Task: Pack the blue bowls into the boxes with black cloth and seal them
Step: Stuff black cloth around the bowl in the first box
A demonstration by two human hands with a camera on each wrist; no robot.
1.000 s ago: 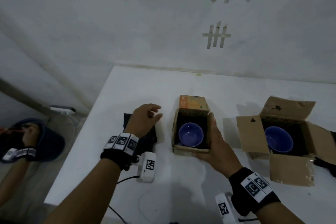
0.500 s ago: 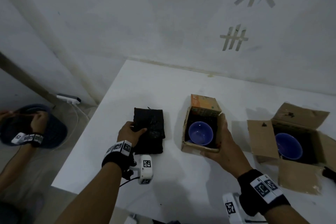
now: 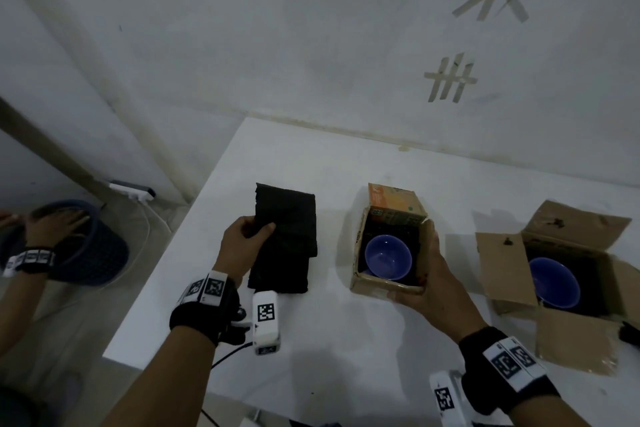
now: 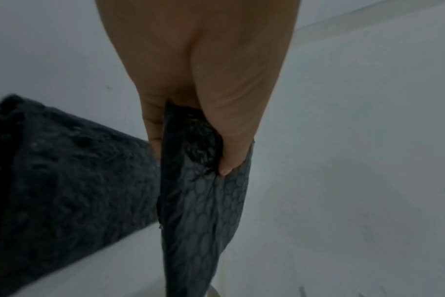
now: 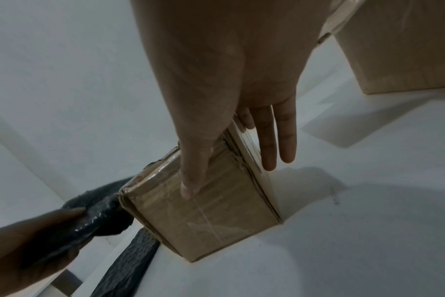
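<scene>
Left hand pinches black cloth near the table's left edge to lift it; right hand clasps the small box, steadying it for padding

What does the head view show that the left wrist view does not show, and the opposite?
Only the head view shows the right hand holding the small box, the blue bowl inside it, and a second open box with another bowl.

Only the left wrist view shows the scale-like pattern on the cloth's lifted layer.

Both show the left hand pinching the black cloth above the white table.
</scene>
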